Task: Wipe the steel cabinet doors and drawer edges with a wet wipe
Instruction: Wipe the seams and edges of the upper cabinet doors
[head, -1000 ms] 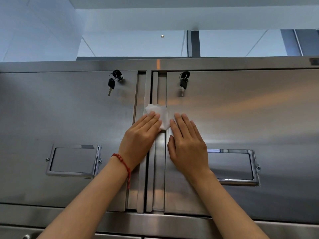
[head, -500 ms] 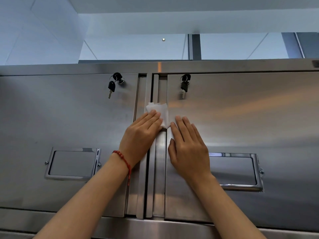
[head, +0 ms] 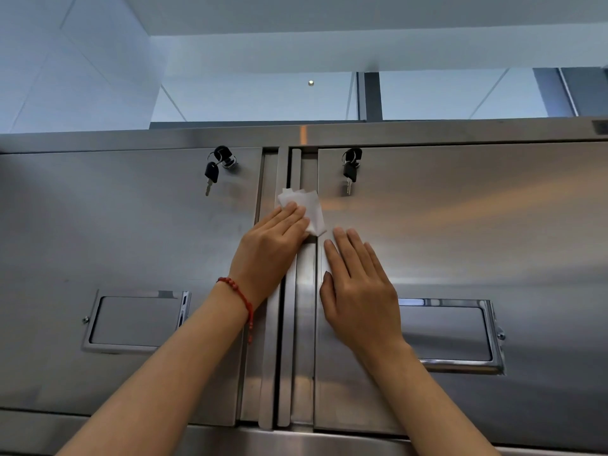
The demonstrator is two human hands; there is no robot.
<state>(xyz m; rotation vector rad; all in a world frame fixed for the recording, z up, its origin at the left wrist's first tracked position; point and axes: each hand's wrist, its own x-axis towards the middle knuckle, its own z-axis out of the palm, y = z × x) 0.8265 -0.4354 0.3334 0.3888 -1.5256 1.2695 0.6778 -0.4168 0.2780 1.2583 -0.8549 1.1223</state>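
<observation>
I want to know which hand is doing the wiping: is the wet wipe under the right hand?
No, the wet wipe lies under the left hand, while the right hand rests flat on bare steel.

Both arms reach up and forward, and they come close together near the hands. The left hand [head: 274,250] lies flat with its back to the camera. Its fingers are straight, close together and point up and to the right, and their tips press down on something white. A red bead band sits on the left wrist. The right hand [head: 357,287] also lies flat, just beside the left one. Its fingers are straight and point up and a little to the left. Its thumb sticks out toward the left hand.
</observation>
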